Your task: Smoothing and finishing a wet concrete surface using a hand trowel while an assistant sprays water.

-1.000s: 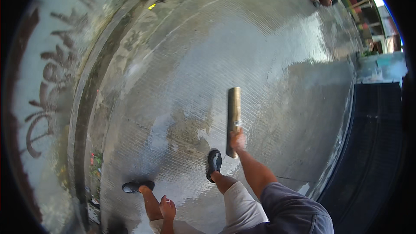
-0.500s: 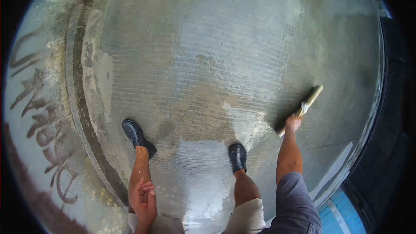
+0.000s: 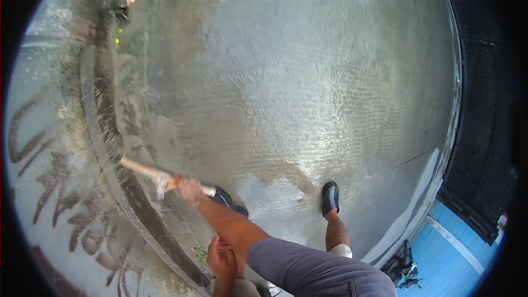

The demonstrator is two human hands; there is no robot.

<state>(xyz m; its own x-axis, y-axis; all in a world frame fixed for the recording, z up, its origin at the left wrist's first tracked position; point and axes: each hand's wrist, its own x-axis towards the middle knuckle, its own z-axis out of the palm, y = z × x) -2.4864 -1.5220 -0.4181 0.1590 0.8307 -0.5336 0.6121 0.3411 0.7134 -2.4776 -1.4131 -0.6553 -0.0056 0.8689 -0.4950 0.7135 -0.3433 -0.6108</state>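
Note:
My right hand (image 3: pixel 190 190) is closed around a pale wooden bar-shaped tool, like a broom head (image 3: pixel 144 168), with whitish material wrapped at its middle. The right arm reaches across my body to the left, with the tool tilted beside the drain channel. Blur hides the tool's underside. Fine water droplets (image 3: pixel 110 126) streak over the channel just beyond its end. Below the right forearm, my left hand (image 3: pixel 221 261) has its fingers curled in, with nothing seen in them. My left shoe (image 3: pixel 228 201) is partly covered by the right arm and tool.
Wet ribbed concrete (image 3: pixel 308 104) spreads ahead. On the left runs a drain channel (image 3: pixel 143 203) beside a painted wall (image 3: pixel 41 148). My right shoe (image 3: pixel 330 198) stands on the concrete. At the right are a black gate (image 3: pixel 478 115), blue boards (image 3: pixel 451 247) and a dark bicycle-like object (image 3: pixel 402 267).
My right hand has swung the tool from the right side across to the left, by the channel. My left hand's fingers have curled in. The view has shifted over the floor.

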